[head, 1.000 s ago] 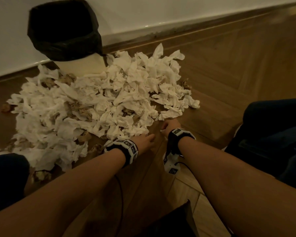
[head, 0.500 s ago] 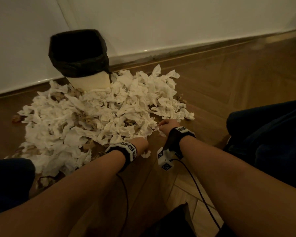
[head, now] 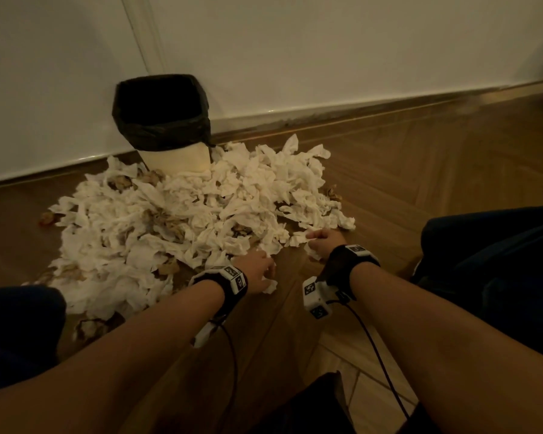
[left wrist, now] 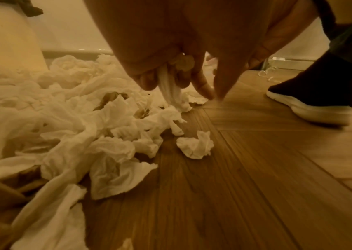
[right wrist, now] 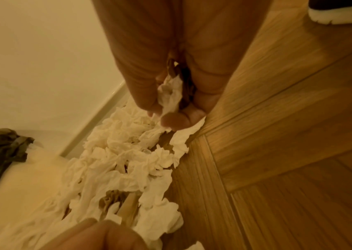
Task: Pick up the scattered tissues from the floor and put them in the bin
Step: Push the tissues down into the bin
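The job looks barely begun: a broad heap of crumpled tissues [head: 182, 223] covers the wooden floor [head: 420, 170] from the near side up to the bin [head: 162, 120] at the far wall. The left hand [head: 254, 270] and right hand [head: 325, 242] each pinch tissue at the heap's near edge; nothing shows inside the black-lined bin.
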Motion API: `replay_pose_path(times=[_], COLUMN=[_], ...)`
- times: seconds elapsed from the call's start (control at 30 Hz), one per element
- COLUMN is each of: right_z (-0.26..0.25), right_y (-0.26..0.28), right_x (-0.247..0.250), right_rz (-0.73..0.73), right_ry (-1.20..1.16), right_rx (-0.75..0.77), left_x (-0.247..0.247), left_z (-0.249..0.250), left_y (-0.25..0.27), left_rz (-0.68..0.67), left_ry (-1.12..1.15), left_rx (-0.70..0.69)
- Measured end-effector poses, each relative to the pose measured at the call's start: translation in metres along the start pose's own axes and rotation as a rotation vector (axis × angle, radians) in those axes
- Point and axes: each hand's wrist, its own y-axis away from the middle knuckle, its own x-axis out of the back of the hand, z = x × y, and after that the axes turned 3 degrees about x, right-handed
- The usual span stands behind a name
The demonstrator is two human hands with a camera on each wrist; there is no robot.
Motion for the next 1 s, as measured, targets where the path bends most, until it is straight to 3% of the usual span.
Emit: replay_pose_path(times=[0.2, 0.37, 0.5, 0.7, 0.9, 1.0], right_z=[0.013, 0.017, 0.010, -0.004, -0.009, -0.019], right_y=[-0.007, -0.015, -0.017, -0.021, -0.016, -0.010], right_x=[-0.006, -0.021, -0.034, -0.043, -0.035, -0.028], right_rz=[-0.019, -0.063, -0.104, -0.119, -0.081, -0.072], right_ry=[-0.045, -0.093, -0.129, -0.101, -0.182, -0.214], right_rx=[-0.054, -0.071, -0.066, -0.039, -0.056, -0.046], left_x=[-0.019, -0.039, -0.055, -0.062, -0.028, -0.003], left_z=[0.000, -0.005, -0.010, -0.016, -0.014, -0.015], left_y=[-0.011, -0.023, -0.037, -0.046, -0.039, -0.031], left_rz=[-0.130, -0.067, -0.088, -0.091, -0.001, 0.121], left_ry=[-0.215, -0.274, -0.181, -0.009, 0.097, 0.231], left_rx=[-0.065, -0.066, 0.039, 0.078, 0.126, 0.148])
